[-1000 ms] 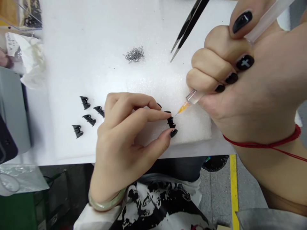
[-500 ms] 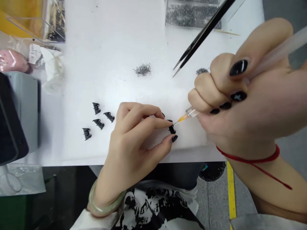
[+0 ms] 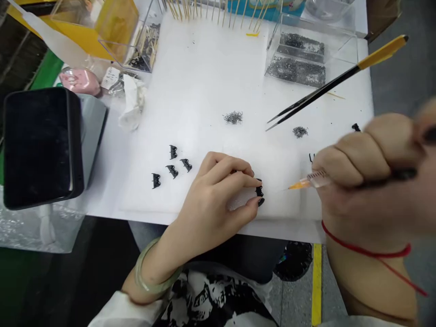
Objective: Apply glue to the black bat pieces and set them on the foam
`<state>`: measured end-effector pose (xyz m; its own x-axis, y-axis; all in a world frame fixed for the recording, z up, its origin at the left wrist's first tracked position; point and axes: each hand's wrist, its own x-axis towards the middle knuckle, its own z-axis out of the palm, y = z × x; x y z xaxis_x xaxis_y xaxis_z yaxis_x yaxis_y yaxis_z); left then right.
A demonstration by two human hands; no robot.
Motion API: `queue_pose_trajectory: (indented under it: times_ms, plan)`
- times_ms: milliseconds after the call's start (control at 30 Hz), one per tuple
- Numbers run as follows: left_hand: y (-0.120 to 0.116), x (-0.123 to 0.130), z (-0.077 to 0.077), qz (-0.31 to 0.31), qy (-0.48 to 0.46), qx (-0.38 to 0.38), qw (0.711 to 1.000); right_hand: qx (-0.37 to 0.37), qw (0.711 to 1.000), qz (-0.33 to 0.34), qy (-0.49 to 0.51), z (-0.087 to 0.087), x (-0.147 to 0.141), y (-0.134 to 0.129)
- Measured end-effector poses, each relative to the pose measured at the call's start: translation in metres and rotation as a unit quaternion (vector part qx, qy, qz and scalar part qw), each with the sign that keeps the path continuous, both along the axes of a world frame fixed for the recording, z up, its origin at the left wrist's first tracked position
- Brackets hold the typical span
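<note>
The left hand [image 3: 218, 200] rests on a white foam sheet [image 3: 211, 77], thumb and forefinger pinched together on a small black clip [image 3: 259, 191] near the sheet's front edge. Left of the clip, four more black clips [image 3: 172, 166] lie loose in a cluster. Right of the clip, apart from it, points the orange tip of a syringe [image 3: 308, 182]; the right hand [image 3: 371, 181] is closed in a fist around it. That hand is blurred, so most of the syringe barrel is hard to make out. It also holds black tweezers [image 3: 316, 95], which slant up behind the clip. Further behind, a clear box [image 3: 299, 59] contains tiny grey pieces. Two small grey heaps [image 3: 233, 117] sit on the foam. The sheet covers a table; below its edge, a grey floor with a yellow line [image 3: 316, 281].
</note>
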<state>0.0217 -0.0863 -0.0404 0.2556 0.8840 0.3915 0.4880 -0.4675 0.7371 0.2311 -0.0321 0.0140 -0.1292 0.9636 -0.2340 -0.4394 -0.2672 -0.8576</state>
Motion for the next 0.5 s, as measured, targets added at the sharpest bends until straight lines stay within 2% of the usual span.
queue_pose_trajectory:
  times_ms: [67, 200, 500]
  plan:
    - [0.0, -0.001, 0.001, -0.001, 0.005, -0.008, 1.0, -0.017, 0.998, -0.067, -0.006, -0.005, -0.008, 0.016]
    - [0.001, -0.002, 0.004, -0.002, 0.008, -0.013, 1.0, -0.101, 0.989, -0.108, -0.002, -0.005, -0.026, 0.029]
    - [-0.002, -0.004, 0.011, 0.012, 0.032, -0.057, 0.998, -0.066, 0.996, -0.056, -0.011, -0.011, -0.025, 0.028]
